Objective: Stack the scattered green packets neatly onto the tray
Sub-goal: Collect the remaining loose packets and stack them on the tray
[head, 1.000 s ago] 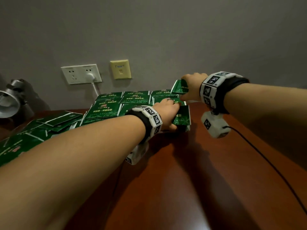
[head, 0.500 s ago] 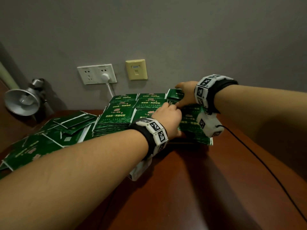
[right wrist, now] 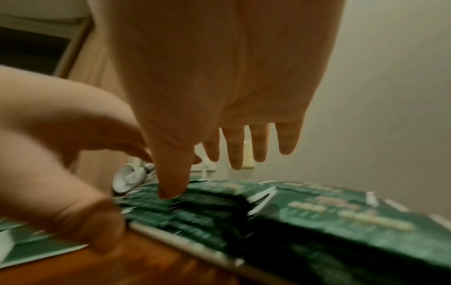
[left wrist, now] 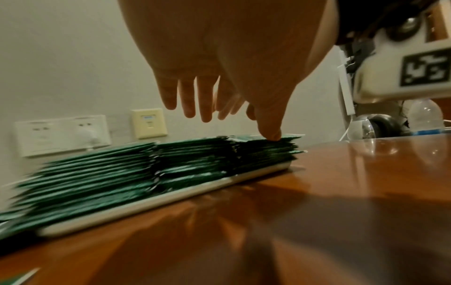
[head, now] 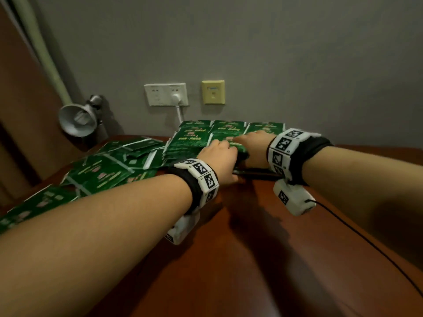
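Note:
Green packets lie in tall neat stacks (head: 194,139) on a flat tray (left wrist: 171,194) against the wall; the tray's rim also shows in the right wrist view (right wrist: 185,245). More green packets (head: 103,172) lie scattered over the table to the left. My left hand (head: 219,156) is at the front right stack, fingers straight, its thumb tip touching the top packet (left wrist: 273,137). My right hand (head: 254,139) hovers just behind it with fingers spread, its thumb tip (right wrist: 171,192) resting on the stack's top. Neither hand holds a packet.
A brown wooden table (head: 251,259) spreads in front. On the wall are a white socket with a plug (head: 167,94) and a yellow jack plate (head: 213,92). A metal lamp (head: 77,120) stands at back left. A black cable (head: 366,243) trails right. A plastic bottle (left wrist: 426,115) stands further right.
My right hand held a packet up a second ago; it has laid it on the stack and let go. Both hands now sit close together over the front right stack.

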The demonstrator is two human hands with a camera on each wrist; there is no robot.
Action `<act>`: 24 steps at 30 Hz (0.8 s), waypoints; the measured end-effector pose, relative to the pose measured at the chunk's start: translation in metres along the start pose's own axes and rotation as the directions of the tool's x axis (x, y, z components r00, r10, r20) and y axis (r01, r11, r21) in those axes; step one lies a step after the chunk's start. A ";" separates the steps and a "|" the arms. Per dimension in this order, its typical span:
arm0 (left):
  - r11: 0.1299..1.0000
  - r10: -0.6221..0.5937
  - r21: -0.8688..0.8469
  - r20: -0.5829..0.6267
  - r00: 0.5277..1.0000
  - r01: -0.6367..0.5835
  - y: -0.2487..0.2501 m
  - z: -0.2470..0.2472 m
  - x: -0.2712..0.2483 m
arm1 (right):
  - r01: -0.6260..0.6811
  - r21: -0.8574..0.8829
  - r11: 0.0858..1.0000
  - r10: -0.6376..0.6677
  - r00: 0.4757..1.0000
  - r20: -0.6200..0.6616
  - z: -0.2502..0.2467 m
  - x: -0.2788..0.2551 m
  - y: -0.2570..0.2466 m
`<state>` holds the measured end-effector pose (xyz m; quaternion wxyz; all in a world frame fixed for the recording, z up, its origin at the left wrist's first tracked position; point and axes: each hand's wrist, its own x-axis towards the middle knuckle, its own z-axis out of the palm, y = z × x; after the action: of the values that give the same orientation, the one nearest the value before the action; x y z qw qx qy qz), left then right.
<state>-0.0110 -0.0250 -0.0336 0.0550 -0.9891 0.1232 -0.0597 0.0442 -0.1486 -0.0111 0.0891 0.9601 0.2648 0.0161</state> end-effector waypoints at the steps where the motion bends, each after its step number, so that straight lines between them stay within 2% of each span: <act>1: 1.000 -0.030 0.004 0.013 0.999 0.030 -0.010 0.005 -0.020 | 0.050 -0.001 0.999 -0.050 0.999 0.008 0.003 -0.010 -0.023; 6: 0.974 -0.227 0.044 0.149 0.963 0.223 -0.065 0.041 -0.121 | 0.209 0.074 0.975 -0.216 0.972 0.094 0.026 -0.041 -0.142; 9: 0.928 -0.371 0.034 0.162 0.914 0.371 -0.096 0.052 -0.167 | 0.296 0.132 0.946 -0.307 0.949 0.074 0.036 -0.047 -0.201; 12: 0.870 -0.486 -0.003 0.174 0.857 0.494 -0.119 0.053 -0.193 | 0.366 0.113 0.924 -0.376 0.923 0.086 0.037 -0.047 -0.241; 15: 0.827 -0.536 -0.029 0.257 0.804 0.561 -0.128 0.055 -0.202 | 0.412 0.082 0.908 -0.419 0.897 0.139 0.034 -0.043 -0.259; 17: 0.819 -0.531 -0.050 0.314 0.787 0.572 -0.129 0.059 -0.202 | 0.406 0.115 0.906 -0.419 0.898 0.132 0.035 -0.042 -0.260; 20: 0.810 -0.516 -0.127 0.309 0.799 0.573 -0.129 0.062 -0.199 | 0.391 0.126 0.912 -0.403 0.910 0.099 0.039 -0.039 -0.257; 24: 0.790 -0.528 -0.204 0.251 0.811 0.578 -0.131 0.060 -0.193 | 0.318 0.067 0.946 -0.324 0.938 0.121 0.040 -0.040 -0.246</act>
<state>-0.1580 0.1549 -0.0972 -0.0895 -0.9806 -0.1713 0.0341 -0.1116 0.0317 -0.0941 0.0852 0.9049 0.4116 -0.0674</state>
